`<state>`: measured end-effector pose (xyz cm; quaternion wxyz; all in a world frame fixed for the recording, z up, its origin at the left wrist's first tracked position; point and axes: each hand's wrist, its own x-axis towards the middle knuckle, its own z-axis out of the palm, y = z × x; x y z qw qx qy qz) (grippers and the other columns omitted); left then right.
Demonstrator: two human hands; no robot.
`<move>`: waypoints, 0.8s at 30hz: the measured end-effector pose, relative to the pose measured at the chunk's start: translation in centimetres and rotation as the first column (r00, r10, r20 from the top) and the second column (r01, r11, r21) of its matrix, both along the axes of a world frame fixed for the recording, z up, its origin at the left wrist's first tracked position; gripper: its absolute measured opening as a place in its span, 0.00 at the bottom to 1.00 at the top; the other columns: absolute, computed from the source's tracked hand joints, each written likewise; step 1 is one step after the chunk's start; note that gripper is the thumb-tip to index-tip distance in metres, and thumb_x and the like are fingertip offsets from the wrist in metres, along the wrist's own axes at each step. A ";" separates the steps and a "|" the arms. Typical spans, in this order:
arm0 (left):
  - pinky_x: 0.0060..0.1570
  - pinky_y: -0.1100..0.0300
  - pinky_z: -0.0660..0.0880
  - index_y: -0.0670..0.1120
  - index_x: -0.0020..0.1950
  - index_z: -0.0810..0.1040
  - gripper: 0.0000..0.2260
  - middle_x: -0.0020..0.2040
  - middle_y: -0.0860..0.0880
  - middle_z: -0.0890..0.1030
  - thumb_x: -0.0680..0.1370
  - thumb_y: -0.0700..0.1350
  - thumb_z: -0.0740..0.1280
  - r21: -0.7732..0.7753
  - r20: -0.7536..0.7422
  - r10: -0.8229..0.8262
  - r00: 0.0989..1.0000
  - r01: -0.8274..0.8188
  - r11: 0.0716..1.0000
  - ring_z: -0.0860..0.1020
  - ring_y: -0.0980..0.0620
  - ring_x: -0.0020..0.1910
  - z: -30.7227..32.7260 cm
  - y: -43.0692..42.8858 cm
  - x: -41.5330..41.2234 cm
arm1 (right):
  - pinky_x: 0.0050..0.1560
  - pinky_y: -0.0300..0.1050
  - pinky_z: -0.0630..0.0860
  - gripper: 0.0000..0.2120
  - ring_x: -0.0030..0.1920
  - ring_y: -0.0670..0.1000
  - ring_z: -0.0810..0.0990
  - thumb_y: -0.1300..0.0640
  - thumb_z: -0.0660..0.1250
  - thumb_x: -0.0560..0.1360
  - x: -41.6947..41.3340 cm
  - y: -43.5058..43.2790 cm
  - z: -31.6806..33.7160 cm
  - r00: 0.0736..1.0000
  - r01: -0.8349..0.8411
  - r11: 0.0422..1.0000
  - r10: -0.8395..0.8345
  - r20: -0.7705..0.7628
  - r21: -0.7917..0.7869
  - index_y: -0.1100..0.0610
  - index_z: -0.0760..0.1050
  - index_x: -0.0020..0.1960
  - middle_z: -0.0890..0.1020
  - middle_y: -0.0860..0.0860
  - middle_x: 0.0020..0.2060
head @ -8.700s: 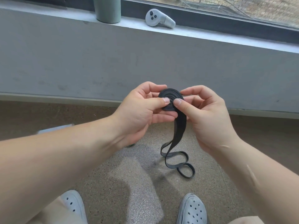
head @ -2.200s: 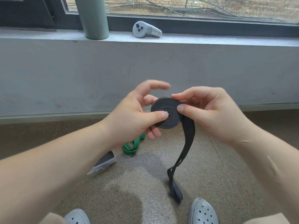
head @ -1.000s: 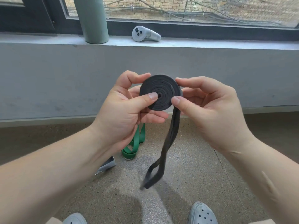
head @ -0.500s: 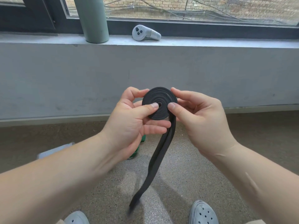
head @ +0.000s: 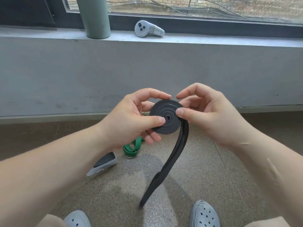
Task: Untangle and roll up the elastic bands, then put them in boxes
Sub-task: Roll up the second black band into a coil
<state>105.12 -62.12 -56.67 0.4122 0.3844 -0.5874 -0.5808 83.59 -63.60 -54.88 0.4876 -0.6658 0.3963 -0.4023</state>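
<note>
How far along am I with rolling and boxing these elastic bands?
Done: most of the black band is coiled. In hand: left hand and right hand pinch the coil; its tail hangs loose. Left: wind the tail, box it, then roll the green band by the box.

Grey perforated clogs, beige trousers.
</note>
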 end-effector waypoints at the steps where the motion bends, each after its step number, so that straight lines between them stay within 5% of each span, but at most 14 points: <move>1: 0.29 0.51 0.81 0.54 0.58 0.81 0.18 0.49 0.40 0.84 0.72 0.37 0.72 0.004 -0.007 0.006 1.000 -0.006 1.000 0.82 0.37 0.30 0.0 0.0 0.0 | 0.47 0.43 0.78 0.09 0.41 0.52 0.80 0.68 0.72 0.75 0.0 0.0 -0.1 1.000 0.017 1.000 -0.017 -0.005 0.002 0.59 0.77 0.51 0.81 0.56 0.40; 8: 0.28 0.55 0.80 0.48 0.58 0.76 0.16 0.48 0.39 0.84 0.77 0.30 0.68 0.083 -0.072 0.054 0.996 -0.048 0.995 0.81 0.38 0.30 -0.4 0.0 -0.3 | 0.39 0.37 0.75 0.08 0.34 0.46 0.81 0.63 0.74 0.74 0.4 0.3 -0.6 0.993 0.119 0.992 -0.119 -0.002 0.034 0.60 0.80 0.53 0.85 0.53 0.36; 18: 0.28 0.56 0.81 0.48 0.60 0.73 0.16 0.44 0.40 0.84 0.78 0.31 0.66 0.219 -0.324 0.229 0.918 -0.162 0.962 0.82 0.41 0.29 -0.3 0.1 -1.1 | 0.50 0.48 0.82 0.15 0.49 0.56 0.87 0.65 0.75 0.73 1.8 1.4 -1.7 0.948 0.278 0.961 -0.274 0.161 0.000 0.56 0.83 0.59 0.88 0.54 0.45; 24: 0.28 0.56 0.81 0.48 0.61 0.72 0.17 0.45 0.39 0.84 0.78 0.31 0.66 0.210 -0.334 0.234 0.913 -0.170 0.963 0.82 0.41 0.29 -0.2 0.3 -1.4 | 0.49 0.54 0.84 0.13 0.42 0.56 0.85 0.68 0.76 0.71 2.1 1.7 -1.0 0.945 0.281 0.960 -0.278 0.174 0.005 0.56 0.83 0.52 0.86 0.60 0.40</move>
